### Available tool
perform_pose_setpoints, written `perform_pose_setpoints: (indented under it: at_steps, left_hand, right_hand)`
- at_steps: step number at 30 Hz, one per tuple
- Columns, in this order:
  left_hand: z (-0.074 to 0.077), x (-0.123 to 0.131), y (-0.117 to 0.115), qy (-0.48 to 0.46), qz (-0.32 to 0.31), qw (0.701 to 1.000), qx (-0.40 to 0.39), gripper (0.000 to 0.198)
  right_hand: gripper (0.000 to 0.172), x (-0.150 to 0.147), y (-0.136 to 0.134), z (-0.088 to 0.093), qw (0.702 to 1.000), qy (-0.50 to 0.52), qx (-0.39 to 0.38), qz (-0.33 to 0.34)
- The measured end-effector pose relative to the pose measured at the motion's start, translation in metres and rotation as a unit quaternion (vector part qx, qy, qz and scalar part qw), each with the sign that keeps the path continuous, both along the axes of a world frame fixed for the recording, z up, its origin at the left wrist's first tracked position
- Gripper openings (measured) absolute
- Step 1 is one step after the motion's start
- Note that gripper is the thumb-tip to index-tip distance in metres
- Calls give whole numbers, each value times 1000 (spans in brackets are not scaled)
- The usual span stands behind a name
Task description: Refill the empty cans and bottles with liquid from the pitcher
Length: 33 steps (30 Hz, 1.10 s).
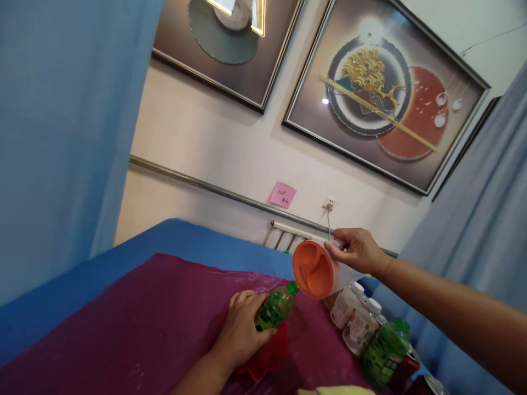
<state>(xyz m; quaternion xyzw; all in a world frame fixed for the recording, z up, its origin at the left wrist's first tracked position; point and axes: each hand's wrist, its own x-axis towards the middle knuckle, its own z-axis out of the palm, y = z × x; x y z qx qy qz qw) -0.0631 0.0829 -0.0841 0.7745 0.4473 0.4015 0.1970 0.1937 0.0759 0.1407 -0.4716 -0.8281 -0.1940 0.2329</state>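
Note:
My left hand (242, 326) is wrapped around a small green-labelled plastic bottle (275, 308) with a green cap, tilted to the right. Under that hand lies a red wavy-edged object (267, 354), mostly covered. My right hand (360, 251) grips the handle of a pale, translucent jug (345, 274). The jug is tipped so its round orange end (313, 270), with curved recesses, faces left and toward me. The jug's orange end is just beside the bottle's cap; I cannot tell if they touch.
A purple plastic sheet (156, 318) covers the blue bed surface (201, 238). At the right stand white-capped bottles (362, 329), a larger green bottle (385, 351) and cans (430, 385). Yellow cloth-like material (337, 390) shows at the bottom edge. Blue curtains (74, 137) hang on both sides.

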Motion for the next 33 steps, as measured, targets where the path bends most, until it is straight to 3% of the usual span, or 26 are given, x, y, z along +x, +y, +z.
perform_pose_setpoints:
  at_steps: [33]
  left_hand:
    - [-5, 0, 1, -16, 2, 1000, 6, 56]
  right_hand:
    - [40, -1, 0, 2, 1000, -8, 10, 22]
